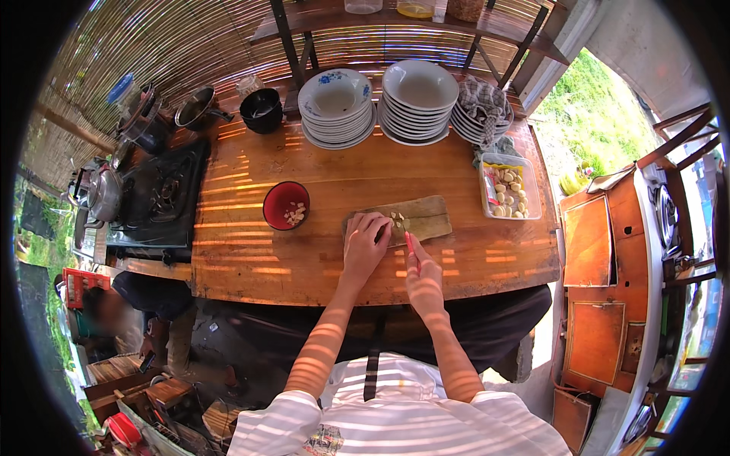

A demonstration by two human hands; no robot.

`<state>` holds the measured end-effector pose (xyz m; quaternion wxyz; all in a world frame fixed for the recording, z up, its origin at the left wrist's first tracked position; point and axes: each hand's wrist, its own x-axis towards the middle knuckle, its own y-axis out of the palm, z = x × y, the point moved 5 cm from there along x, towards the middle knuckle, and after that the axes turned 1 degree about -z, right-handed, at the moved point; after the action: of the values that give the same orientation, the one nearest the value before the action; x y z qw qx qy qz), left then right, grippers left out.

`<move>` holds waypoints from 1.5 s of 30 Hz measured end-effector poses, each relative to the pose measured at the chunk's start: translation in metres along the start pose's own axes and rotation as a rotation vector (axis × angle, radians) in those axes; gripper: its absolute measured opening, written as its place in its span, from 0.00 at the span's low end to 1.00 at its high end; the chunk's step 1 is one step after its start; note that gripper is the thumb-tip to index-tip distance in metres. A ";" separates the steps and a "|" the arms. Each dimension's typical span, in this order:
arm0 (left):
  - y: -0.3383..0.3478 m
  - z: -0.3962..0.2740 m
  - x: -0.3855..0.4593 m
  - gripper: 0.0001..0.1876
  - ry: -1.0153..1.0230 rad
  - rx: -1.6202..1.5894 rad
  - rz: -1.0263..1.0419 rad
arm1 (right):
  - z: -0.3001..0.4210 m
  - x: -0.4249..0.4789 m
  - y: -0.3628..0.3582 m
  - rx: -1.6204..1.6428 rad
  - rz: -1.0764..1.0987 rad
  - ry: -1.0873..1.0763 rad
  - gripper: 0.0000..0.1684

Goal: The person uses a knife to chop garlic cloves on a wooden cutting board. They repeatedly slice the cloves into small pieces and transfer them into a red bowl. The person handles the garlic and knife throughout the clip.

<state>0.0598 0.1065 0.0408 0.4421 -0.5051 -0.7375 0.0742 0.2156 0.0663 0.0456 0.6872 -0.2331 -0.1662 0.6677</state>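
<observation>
A worn wooden cutting board lies on the table before me, with several pale cut pieces, apparently garlic, on it. My left hand rests over the board's left part with bent fingers; whether a piece is pinched under the fingertips is hidden. In my right hand is a small knife with a red handle, its blade pointing at the cut pieces. Left of the board stands a bowl with a red inside, holding chopped pale pieces. A clear plastic container with whole peeled cloves stands to the right.
Stacked white plates, flowered plates and a checked cloth on more plates line the table's back. Black bowls and a gas stove are at left. Another person is low at the left, beyond the table.
</observation>
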 end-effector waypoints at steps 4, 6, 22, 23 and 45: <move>0.000 0.000 0.000 0.06 -0.006 0.026 -0.012 | 0.005 0.000 -0.012 0.076 -0.013 -0.074 0.23; 0.000 0.000 0.001 0.06 -0.005 0.024 -0.019 | 0.001 0.001 -0.015 0.119 -0.008 -0.042 0.23; -0.001 -0.002 0.003 0.05 -0.017 0.043 -0.019 | -0.012 -0.012 -0.018 0.160 0.054 0.054 0.23; -0.001 -0.003 0.003 0.05 -0.019 0.040 -0.012 | -0.004 -0.013 -0.017 0.064 0.013 -0.079 0.23; 0.001 0.004 0.001 0.08 -0.027 0.013 0.027 | 0.006 0.002 0.016 -0.052 0.060 -0.013 0.24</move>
<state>0.0575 0.1089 0.0380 0.4341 -0.5111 -0.7361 0.0917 0.1992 0.0692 0.0417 0.6594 -0.2512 -0.1809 0.6851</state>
